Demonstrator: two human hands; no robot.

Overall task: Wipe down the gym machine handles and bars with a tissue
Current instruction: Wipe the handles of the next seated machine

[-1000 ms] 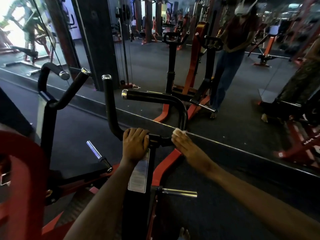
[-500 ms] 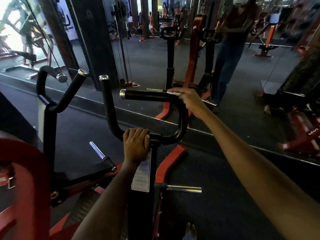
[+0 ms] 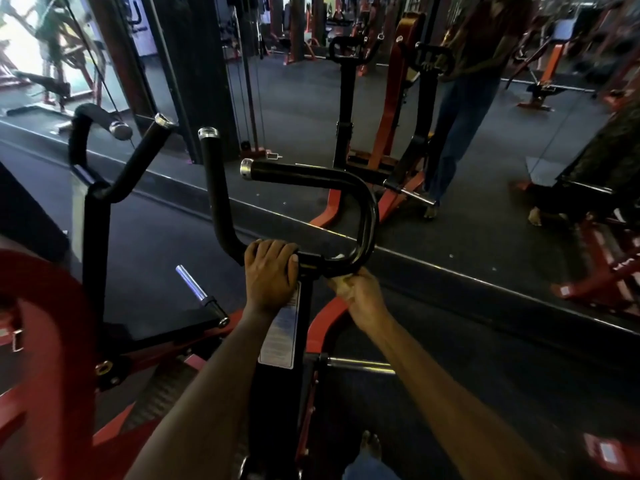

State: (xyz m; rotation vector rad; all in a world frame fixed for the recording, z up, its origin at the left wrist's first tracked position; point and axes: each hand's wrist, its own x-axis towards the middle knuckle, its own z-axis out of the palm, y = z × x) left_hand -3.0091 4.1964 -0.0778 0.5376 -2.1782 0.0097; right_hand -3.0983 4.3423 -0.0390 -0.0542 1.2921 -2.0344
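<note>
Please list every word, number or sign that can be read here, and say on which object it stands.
No text can be read.
White label on the machine's black post: printed lines, too small and blurred.
Small white tags on red frames at right: illegible.

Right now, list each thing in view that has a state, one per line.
Left hand: gripping the black crossbar from above.
Right hand: at the lower bend of the curved handle, fingers curled; tissue not clearly visible.
Upright handle: untouched.
Far left handles: untouched.
Chrome weight peg: bare, no plate loaded.
Label: stuck on the black post.
</note>
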